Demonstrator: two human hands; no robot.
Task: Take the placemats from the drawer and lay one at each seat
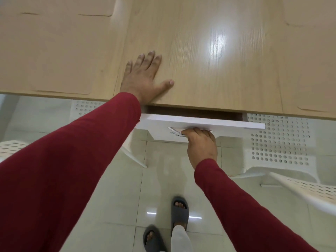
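Observation:
Under the near edge of the light wood table (209, 73) a white-fronted drawer (236, 124) stands slightly pulled out, showing a thin dark gap. My right hand (201, 144) grips its curved metal handle (175, 131) from below. My left hand (143, 77) lies flat on the tabletop, fingers spread, just left of the drawer. Wood-coloured placemats lie on the table: one at the near left (60, 66), one at the far left (63, 6), one at the far right (312, 10), and one at the near right (312, 77). The drawer's inside is hidden.
A white perforated chair (280, 142) stands to the right of the drawer, and another (85, 107) sits tucked under the table at the left. A third white perforated seat (11, 148) shows at the left edge. My feet in grey slippers (180, 211) stand on pale floor tiles.

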